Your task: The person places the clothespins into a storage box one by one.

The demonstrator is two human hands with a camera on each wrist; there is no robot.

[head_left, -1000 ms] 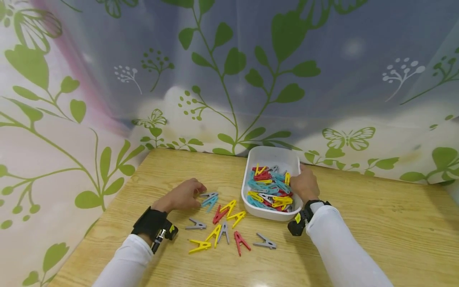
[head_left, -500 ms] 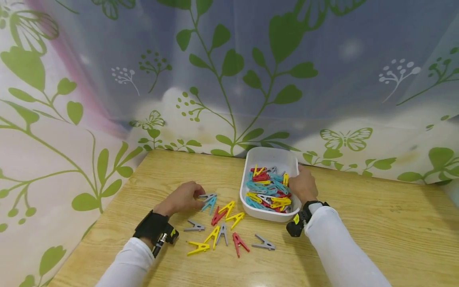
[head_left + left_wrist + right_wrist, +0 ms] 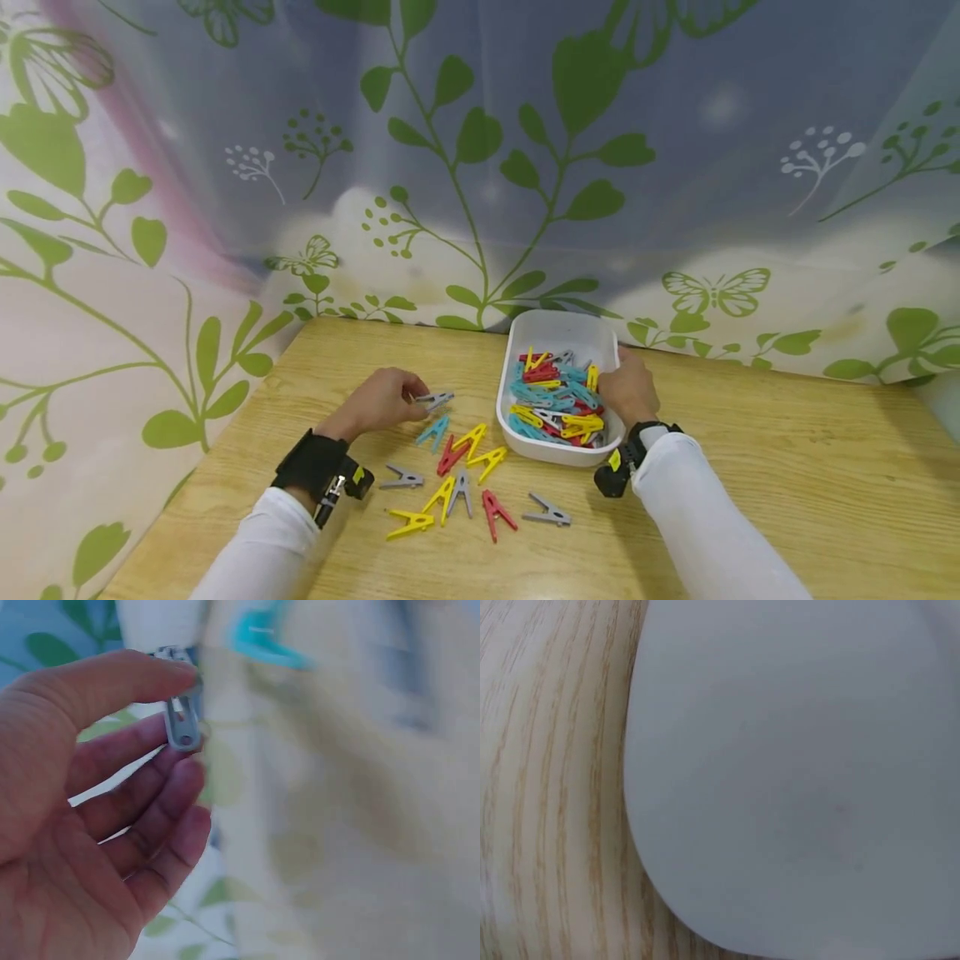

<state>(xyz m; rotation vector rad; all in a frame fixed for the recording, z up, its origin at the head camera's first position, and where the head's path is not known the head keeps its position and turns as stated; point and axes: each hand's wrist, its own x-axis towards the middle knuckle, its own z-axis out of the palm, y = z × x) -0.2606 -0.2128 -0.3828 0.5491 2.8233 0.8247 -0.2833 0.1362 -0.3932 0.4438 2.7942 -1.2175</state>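
Note:
My left hand (image 3: 381,405) pinches a grey clothespin (image 3: 436,401) just above the table. In the left wrist view the thumb and fingers meet on that clothespin (image 3: 182,729), while the other fingers stay loosely curled. A light blue clothespin (image 3: 433,432) lies just below it. At the right, my right hand (image 3: 632,390) holds the side of a white plastic bin (image 3: 551,452), its fingertips partly hidden. Red, yellow, blue and grey clothespins (image 3: 573,396) are heaped in the bin. Only the bin's pale outer wall (image 3: 780,780) and wood grain show in the right wrist view.
Several loose clothespins lie left of and in front of the bin, among them a red one (image 3: 497,513), a yellow one (image 3: 411,524) and a grey one (image 3: 547,509). A leaf-patterned curtain (image 3: 420,250) hangs right behind the wooden table (image 3: 750,450).
My left hand has picked up the grey clothespin that lay against the blue one, lifting it slightly away from it. My right hand stays at the bin.

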